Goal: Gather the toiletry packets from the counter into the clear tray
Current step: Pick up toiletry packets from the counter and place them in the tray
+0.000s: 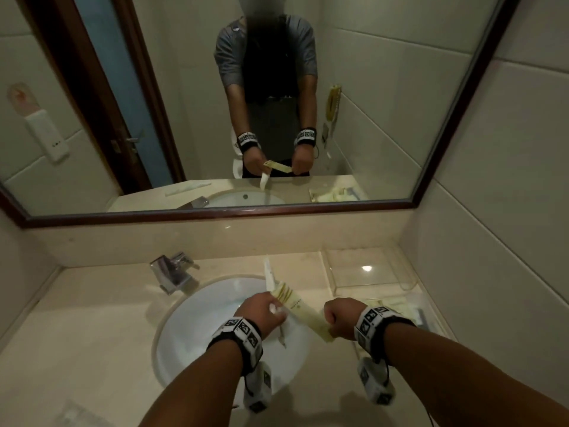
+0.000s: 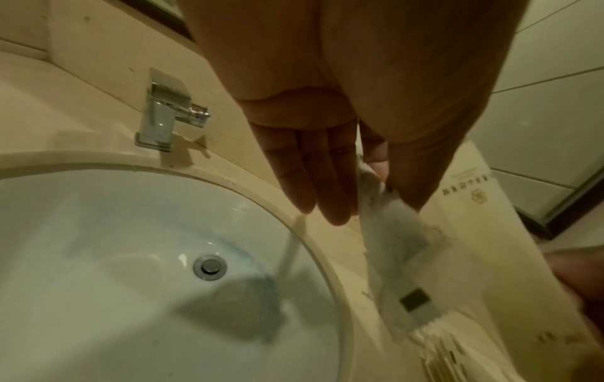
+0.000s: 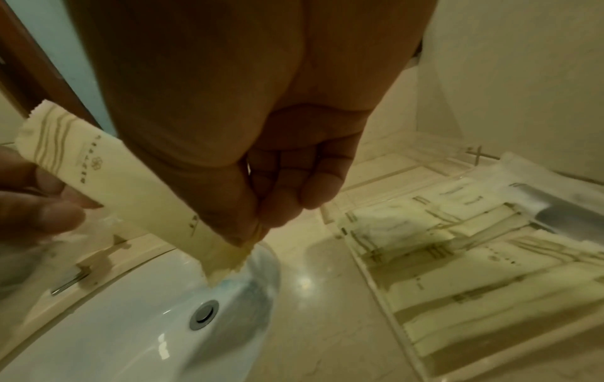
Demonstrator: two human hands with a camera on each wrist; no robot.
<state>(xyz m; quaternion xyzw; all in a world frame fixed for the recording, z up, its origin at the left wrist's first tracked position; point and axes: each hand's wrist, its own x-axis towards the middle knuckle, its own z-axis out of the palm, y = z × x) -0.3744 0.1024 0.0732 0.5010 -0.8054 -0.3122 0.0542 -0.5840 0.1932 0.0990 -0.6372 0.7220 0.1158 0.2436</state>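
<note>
here, cream packet [image 3: 130, 196] print blurred; right hand [image 3: 261, 181] pinches it.

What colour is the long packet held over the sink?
Pale cream-yellow long paper packet with tan stripes at one end, clearest in the right wrist view.

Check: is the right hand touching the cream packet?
Touching. The right wrist view shows the right hand pinching the cream packet's lower end above the sink.

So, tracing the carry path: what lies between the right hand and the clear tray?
Only bare counter separates the right hand from the clear tray, per the right wrist view.
</note>
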